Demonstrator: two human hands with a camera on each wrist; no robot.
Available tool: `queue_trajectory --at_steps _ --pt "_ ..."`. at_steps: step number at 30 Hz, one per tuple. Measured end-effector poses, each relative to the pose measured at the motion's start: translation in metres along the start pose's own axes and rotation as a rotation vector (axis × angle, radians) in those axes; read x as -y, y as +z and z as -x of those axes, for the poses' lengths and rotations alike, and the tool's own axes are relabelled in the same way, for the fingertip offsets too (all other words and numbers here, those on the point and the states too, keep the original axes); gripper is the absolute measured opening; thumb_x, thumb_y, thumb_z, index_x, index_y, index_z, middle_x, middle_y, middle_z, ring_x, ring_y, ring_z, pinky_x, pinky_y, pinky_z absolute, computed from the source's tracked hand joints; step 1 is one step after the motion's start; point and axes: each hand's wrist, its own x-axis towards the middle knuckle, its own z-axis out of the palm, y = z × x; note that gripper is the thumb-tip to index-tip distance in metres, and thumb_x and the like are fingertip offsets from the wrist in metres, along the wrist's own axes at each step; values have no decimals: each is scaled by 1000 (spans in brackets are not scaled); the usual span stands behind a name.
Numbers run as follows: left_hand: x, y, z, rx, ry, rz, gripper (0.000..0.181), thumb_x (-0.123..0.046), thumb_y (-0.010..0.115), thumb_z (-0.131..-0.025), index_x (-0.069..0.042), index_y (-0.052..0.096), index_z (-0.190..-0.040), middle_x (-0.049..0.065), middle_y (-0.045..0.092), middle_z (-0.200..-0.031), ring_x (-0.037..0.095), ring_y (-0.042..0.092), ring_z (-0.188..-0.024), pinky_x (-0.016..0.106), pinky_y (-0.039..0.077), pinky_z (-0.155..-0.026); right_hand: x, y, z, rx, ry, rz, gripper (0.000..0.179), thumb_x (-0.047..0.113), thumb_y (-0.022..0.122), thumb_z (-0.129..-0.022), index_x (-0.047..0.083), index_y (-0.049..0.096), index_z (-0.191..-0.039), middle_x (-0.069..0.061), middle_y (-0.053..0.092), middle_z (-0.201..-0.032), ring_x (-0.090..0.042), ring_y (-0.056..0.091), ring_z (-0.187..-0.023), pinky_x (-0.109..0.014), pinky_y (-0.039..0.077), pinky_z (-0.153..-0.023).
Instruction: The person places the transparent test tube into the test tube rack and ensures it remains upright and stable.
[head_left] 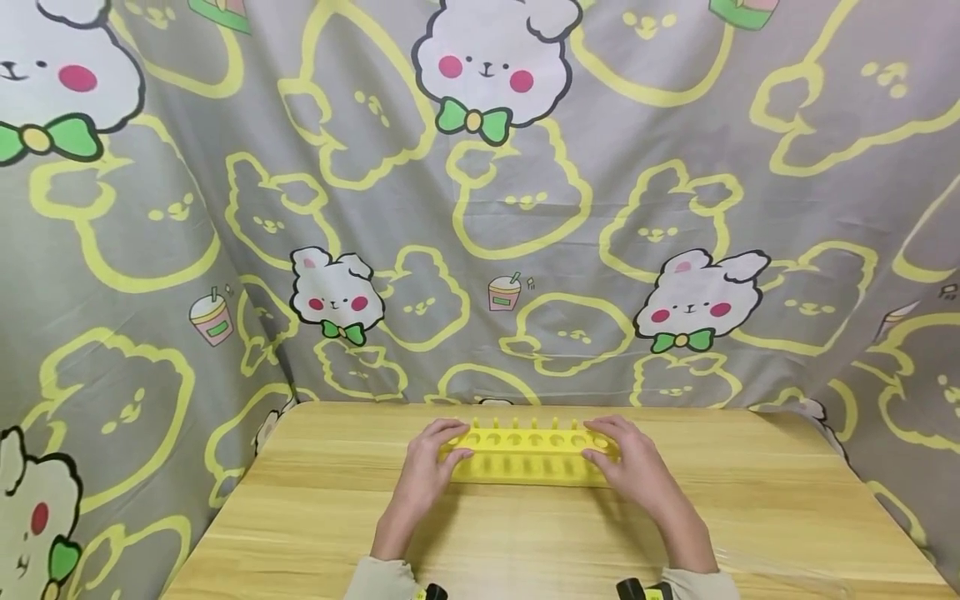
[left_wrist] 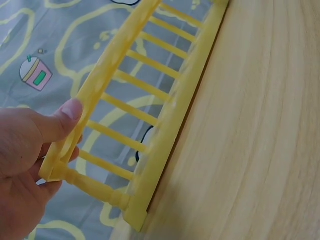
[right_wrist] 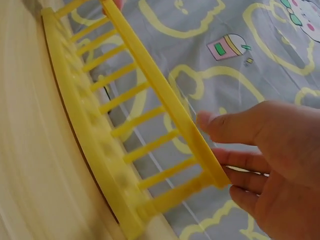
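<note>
A yellow plastic test tube rack (head_left: 525,468) stands upright near the back of the table, with round holes in its top bar and a row of pegs behind. My left hand (head_left: 427,467) grips the left end of the top bar, thumb in front and fingers behind. At the opposite end my right hand (head_left: 633,467) holds the bar in the same way. In the left wrist view the thumb (left_wrist: 70,112) presses on the bar's edge. The right wrist view shows the rack's base (right_wrist: 85,135) resting on the wood.
The light wooden table (head_left: 300,500) ends at a grey curtain (head_left: 480,333) with rabbit prints, which hangs behind and along both sides. A thin transparent object (head_left: 783,569) lies at the front right of the table; its kind cannot be made out.
</note>
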Motion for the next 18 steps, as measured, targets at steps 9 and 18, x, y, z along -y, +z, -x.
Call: queue_trajectory --at_steps 9,18 --pt "0 -7 -2 -7 -11 -25 36 -6 83 -82 1 75 -116 10 70 -117 29 68 -110 41 58 -95 -10 -19 16 -125 -108 22 52 7 85 -84 1 65 -132 -17 66 -128 -44 62 -117 -66 49 -95" --pt "3 -5 -2 -7 27 -21 35 -8 82 -83 1 74 -116 13 70 -116 30 68 -109 42 58 -95 -15 -33 36 -114 -161 144 52 9 87 -81 6 68 -129 -9 69 -124 -35 66 -112 -11 42 -102"
